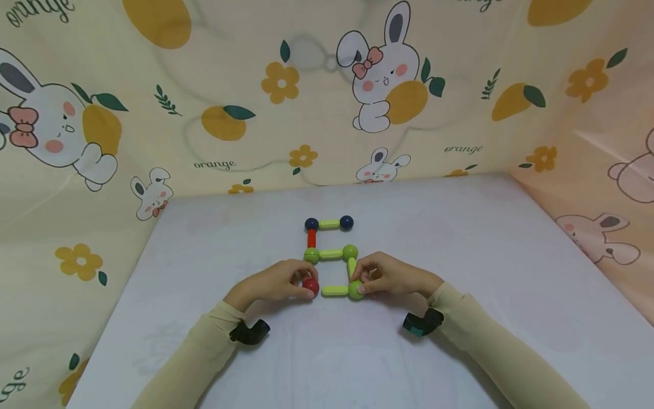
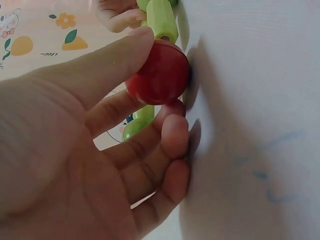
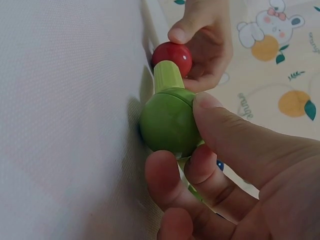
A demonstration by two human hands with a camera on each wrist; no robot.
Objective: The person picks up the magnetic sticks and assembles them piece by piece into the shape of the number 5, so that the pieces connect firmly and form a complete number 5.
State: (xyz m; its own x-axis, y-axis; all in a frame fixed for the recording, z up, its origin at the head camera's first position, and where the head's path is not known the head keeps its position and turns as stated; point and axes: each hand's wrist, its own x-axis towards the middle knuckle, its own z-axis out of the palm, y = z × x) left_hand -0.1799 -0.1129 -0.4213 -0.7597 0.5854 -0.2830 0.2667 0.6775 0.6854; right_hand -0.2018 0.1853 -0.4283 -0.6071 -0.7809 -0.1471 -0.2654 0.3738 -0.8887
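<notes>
My left hand pinches a red ball between thumb and fingers, low over the table. Just right of that ball in the head view lies a light green stick, a small gap showing between them. The stick's right end meets a green ball, which my right hand holds between thumb and fingers. From there another light green stick runs up to a second green ball. A level stick joins that one to a third green ball on the left.
Farther back, a red stick leads to a dark blue ball, joined by a light green stick to another dark blue ball. The white table ends at a patterned cloth behind.
</notes>
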